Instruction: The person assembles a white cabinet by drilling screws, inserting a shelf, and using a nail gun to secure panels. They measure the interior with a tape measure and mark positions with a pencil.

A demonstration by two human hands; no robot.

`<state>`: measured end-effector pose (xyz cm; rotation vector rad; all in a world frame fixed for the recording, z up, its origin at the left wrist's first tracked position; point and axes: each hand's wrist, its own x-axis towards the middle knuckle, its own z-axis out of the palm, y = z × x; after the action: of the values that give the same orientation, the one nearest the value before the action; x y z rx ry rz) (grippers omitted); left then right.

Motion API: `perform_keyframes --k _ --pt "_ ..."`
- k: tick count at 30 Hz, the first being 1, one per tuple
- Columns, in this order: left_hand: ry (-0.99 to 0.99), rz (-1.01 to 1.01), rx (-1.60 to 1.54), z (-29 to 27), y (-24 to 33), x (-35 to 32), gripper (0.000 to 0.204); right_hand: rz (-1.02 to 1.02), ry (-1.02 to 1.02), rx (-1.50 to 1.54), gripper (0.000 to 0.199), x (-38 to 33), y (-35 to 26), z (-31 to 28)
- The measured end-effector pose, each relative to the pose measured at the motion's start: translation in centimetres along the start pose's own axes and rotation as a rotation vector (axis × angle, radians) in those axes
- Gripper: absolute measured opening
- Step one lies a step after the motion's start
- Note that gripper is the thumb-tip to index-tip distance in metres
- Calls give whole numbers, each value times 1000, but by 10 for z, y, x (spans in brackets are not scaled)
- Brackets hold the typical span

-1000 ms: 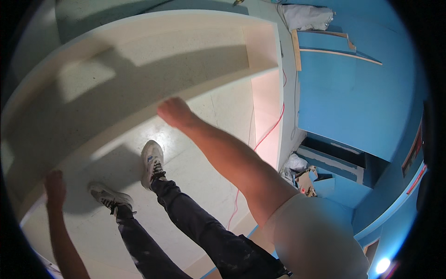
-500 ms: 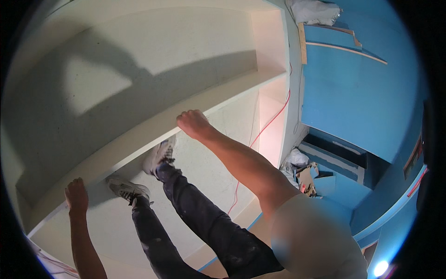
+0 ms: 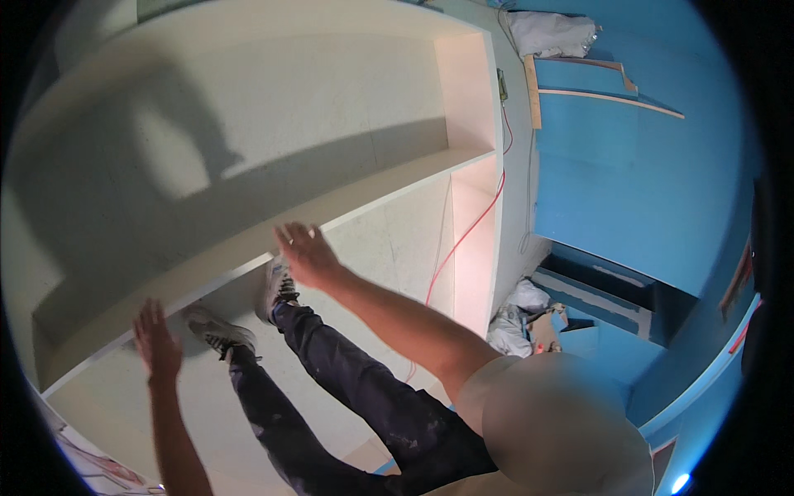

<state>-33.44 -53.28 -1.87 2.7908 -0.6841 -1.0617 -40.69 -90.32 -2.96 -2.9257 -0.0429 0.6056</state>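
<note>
A long pale shelf board crosses a white open cabinet frame from lower left to upper right. My left hand is at the board's front edge near its left end, with the fingers stretched out and apart. Farther right along the same edge is my right hand, fingers also spread. Neither hand holds anything. Whether the fingertips touch the board cannot be told. Beneath the board, my shoes stand inside the lower bay, on its pale panel.
A red cable runs down over the frame's right side. To the right lie a large blue sheet, a white sack, and a heap of bags and cardboard scraps. A bright lamp shines at lower right.
Both hands have let go of the board's edge and spread their fingers. The right hand has come left and nearer; the left has moved slightly right. The view has shifted a little.
</note>
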Motion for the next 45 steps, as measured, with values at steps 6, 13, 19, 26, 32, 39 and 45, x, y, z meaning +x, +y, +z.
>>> perform_keyframes --k 6,13,19,26,32,39,45 --pt "-167 -253 -594 -7 102 -122 73 -79 -178 355 53 -37 -114 -81" --pt "-120 -355 -952 -98 124 -324 32 -133 -613 521 29 -108 -160 -195" --pt "118 -780 -1192 -174 38 -374 34 -38 -565 258 33 -80 -67 -238" --pt "127 -726 -1254 -141 -73 -390 33 611 -519 318 14 -64 -65 -396" --pt "389 -931 -1493 -134 -146 -450 21 579 -629 468 7 -14 -130 -435" --pt "465 -1217 -1942 -77 -123 -458 16 460 -573 225 21 119 -144 -466" --pt "-28 -1214 -1710 -25 28 -419 38 -138 -343 -271 29 337 -98 -432"
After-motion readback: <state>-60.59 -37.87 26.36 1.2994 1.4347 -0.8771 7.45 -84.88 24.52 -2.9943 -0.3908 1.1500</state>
